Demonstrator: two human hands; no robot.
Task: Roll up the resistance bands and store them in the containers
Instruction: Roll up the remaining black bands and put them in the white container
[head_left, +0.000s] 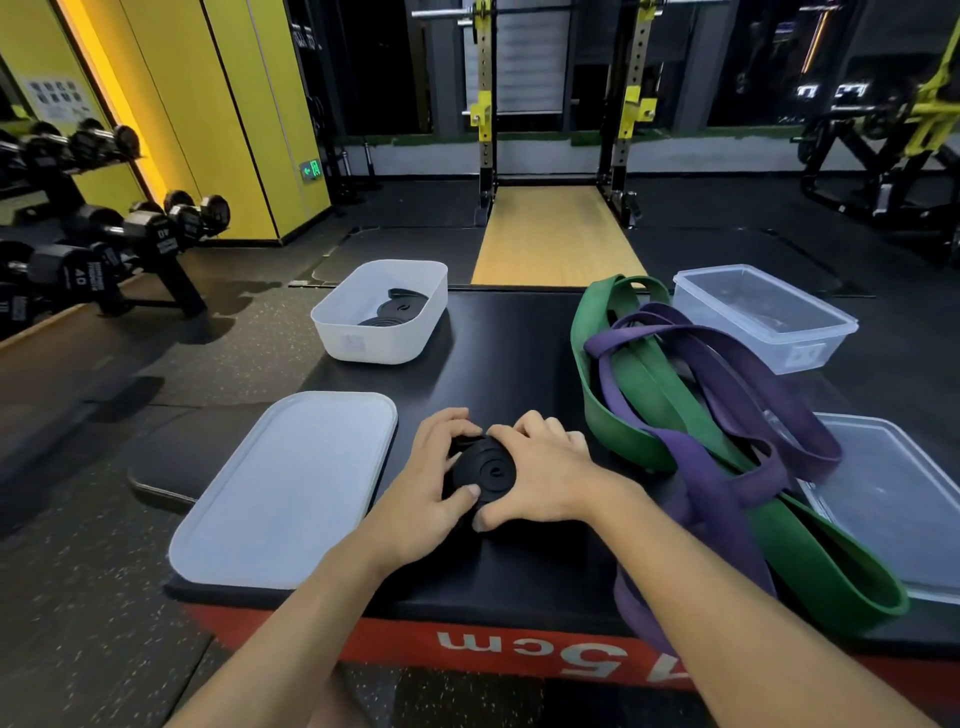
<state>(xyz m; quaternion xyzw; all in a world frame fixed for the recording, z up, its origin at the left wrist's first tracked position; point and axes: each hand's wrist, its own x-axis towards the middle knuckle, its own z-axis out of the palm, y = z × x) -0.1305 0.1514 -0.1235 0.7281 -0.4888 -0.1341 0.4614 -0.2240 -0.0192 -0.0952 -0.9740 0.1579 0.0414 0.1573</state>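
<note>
Fingers (457, 423) of the left hand (415, 483) and right hand (545, 475) are gripping a coiled black band (491, 470); springy rubber, probably uncoiling unless squeezed around its rim.

Both my hands are bare: my left hand (428, 483) and my right hand (545, 475) show plain fingers and knuckles. The nails I can see are cut short, clearest on my left thumb (470, 492) and my right thumb (480, 521). My wrists are bare too. My left forearm (291, 618) and my right forearm (727, 608) are slim, smooth and uncovered along their whole visible length, from the wrists to the bottom edge of the view. Whether I wear sleeves higher up, I cannot tell.
</note>
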